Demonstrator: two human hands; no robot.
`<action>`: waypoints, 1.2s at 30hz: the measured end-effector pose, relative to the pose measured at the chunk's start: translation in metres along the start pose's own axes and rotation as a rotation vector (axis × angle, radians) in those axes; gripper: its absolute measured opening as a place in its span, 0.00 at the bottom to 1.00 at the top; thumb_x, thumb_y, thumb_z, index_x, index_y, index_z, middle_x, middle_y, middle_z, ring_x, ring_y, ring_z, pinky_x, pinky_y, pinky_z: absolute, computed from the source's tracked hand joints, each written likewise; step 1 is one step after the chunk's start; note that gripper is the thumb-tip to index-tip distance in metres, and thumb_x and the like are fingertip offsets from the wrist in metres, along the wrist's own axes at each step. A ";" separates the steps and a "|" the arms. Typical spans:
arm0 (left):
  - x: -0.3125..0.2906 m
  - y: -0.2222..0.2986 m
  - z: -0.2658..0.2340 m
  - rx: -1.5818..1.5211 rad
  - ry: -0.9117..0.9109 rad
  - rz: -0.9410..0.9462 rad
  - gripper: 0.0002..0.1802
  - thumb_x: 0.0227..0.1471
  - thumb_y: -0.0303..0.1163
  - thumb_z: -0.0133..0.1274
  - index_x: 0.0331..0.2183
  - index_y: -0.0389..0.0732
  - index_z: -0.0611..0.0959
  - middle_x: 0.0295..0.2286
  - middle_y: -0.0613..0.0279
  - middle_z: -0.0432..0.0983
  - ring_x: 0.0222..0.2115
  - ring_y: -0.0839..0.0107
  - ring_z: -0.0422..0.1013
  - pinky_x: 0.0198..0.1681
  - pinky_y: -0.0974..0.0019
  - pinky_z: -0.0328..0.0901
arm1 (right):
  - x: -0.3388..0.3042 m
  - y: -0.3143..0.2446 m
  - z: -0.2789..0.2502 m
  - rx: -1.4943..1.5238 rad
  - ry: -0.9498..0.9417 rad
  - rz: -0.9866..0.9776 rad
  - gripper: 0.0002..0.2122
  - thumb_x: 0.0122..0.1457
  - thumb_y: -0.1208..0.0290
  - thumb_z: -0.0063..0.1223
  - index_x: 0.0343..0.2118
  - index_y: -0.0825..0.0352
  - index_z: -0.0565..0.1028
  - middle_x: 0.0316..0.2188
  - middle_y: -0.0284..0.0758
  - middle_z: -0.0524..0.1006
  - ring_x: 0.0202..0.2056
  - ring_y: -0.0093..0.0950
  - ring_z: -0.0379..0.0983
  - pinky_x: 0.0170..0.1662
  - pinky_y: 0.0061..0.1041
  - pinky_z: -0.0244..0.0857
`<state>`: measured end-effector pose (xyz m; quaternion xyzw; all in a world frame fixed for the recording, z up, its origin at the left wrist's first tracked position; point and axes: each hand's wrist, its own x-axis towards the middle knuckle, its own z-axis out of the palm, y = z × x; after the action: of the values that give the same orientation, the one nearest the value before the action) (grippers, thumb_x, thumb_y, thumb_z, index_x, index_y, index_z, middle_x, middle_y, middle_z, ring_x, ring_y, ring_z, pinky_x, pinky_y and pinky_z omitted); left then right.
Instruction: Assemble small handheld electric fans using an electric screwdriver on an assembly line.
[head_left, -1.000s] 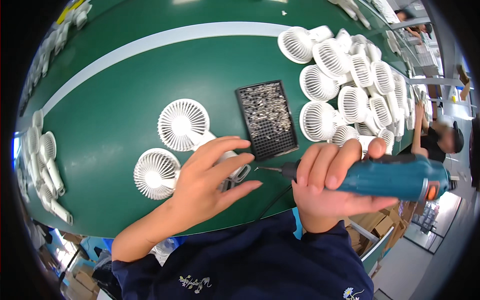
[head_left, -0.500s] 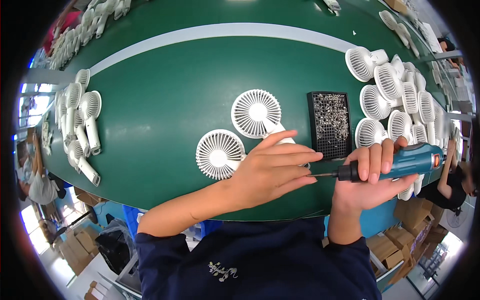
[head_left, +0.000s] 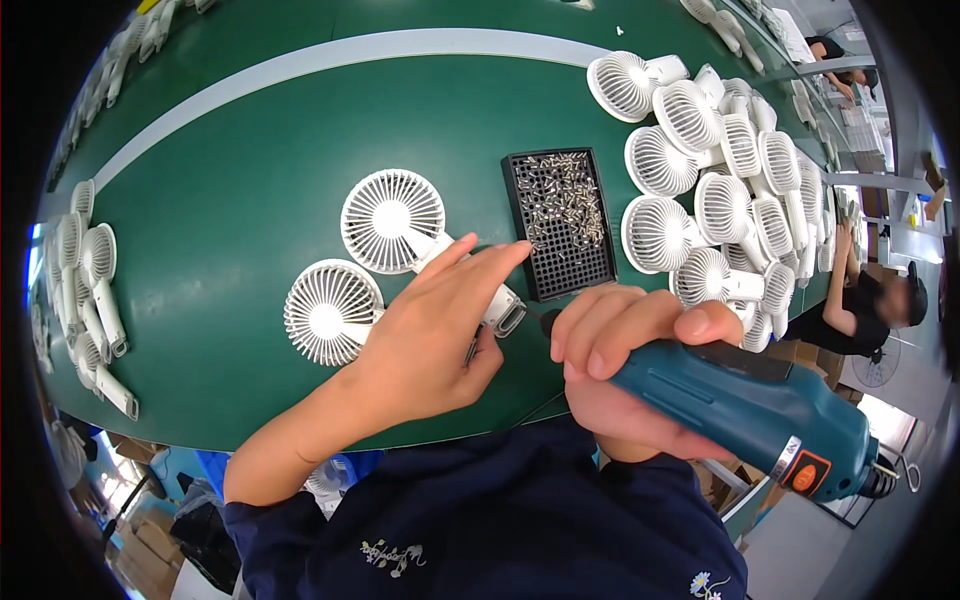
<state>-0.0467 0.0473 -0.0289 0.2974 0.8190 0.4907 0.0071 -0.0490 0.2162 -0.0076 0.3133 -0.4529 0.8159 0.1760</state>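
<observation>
Two white handheld fans lie on the green table, one (head_left: 392, 221) nearer the middle and one (head_left: 326, 312) to its left. My left hand (head_left: 435, 325) rests over their handles, fingers spread, the fingertips reaching toward a black screw tray (head_left: 562, 225) filled with small screws. My right hand (head_left: 625, 365) grips a teal electric screwdriver (head_left: 745, 405), its tip pointing left toward the handle end (head_left: 507, 312) of the nearer fan.
A pile of several white fans (head_left: 725, 170) lies at the right of the table. More fans (head_left: 90, 290) line the left edge. A person in black (head_left: 865, 310) sits at the far right. A pale stripe (head_left: 330, 60) curves across the table.
The view has shifted, with the fans and tray now nearer the centre. My left fingers have stretched toward the screw tray. My right hand still holds the screwdriver by the fan handle.
</observation>
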 end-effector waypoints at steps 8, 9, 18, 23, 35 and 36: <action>0.000 0.003 0.001 0.013 -0.049 -0.048 0.40 0.38 0.16 0.49 0.57 0.33 0.63 0.41 0.45 0.74 0.31 0.57 0.74 0.60 0.50 0.57 | -0.005 0.013 -0.011 -0.029 0.077 0.097 0.40 0.51 0.26 0.37 0.51 0.63 0.60 0.20 0.36 0.69 0.15 0.28 0.65 0.18 0.29 0.64; 0.000 0.003 0.002 0.012 -0.049 -0.050 0.40 0.38 0.16 0.49 0.57 0.33 0.63 0.41 0.45 0.74 0.31 0.57 0.74 0.60 0.50 0.57 | -0.004 0.013 -0.011 -0.025 0.083 0.103 0.41 0.51 0.25 0.36 0.50 0.63 0.60 0.20 0.35 0.69 0.14 0.28 0.65 0.17 0.28 0.63; 0.003 0.003 0.002 0.028 -0.040 -0.031 0.40 0.37 0.16 0.49 0.57 0.32 0.63 0.41 0.44 0.74 0.33 0.56 0.74 0.60 0.50 0.58 | -0.004 0.009 -0.014 -0.054 0.003 0.142 0.40 0.50 0.25 0.37 0.49 0.63 0.62 0.20 0.36 0.69 0.15 0.28 0.64 0.18 0.29 0.63; 0.003 0.003 0.005 0.015 -0.028 -0.059 0.38 0.37 0.17 0.50 0.56 0.33 0.66 0.49 0.51 0.72 0.39 0.55 0.75 0.62 0.47 0.54 | 0.007 -0.009 -0.017 0.030 0.077 0.037 0.39 0.54 0.30 0.40 0.54 0.64 0.61 0.23 0.39 0.70 0.17 0.31 0.66 0.21 0.31 0.64; 0.002 0.001 0.007 0.046 -0.007 -0.032 0.26 0.43 0.16 0.56 0.48 0.36 0.75 0.35 0.59 0.79 0.47 0.57 0.72 0.60 0.47 0.57 | 0.017 0.004 -0.061 -0.146 0.234 0.026 0.41 0.52 0.24 0.32 0.52 0.62 0.63 0.18 0.33 0.67 0.12 0.24 0.61 0.15 0.24 0.60; 0.002 0.001 0.007 0.052 -0.002 -0.034 0.25 0.43 0.16 0.56 0.47 0.36 0.76 0.34 0.59 0.80 0.47 0.57 0.72 0.60 0.47 0.57 | 0.018 0.005 -0.062 -0.161 0.234 0.032 0.41 0.52 0.24 0.32 0.52 0.62 0.63 0.18 0.33 0.66 0.11 0.24 0.61 0.15 0.24 0.60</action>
<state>-0.0461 0.0543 -0.0312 0.2838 0.8365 0.4686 0.0085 -0.0873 0.2661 -0.0232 0.1937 -0.4983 0.8106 0.2392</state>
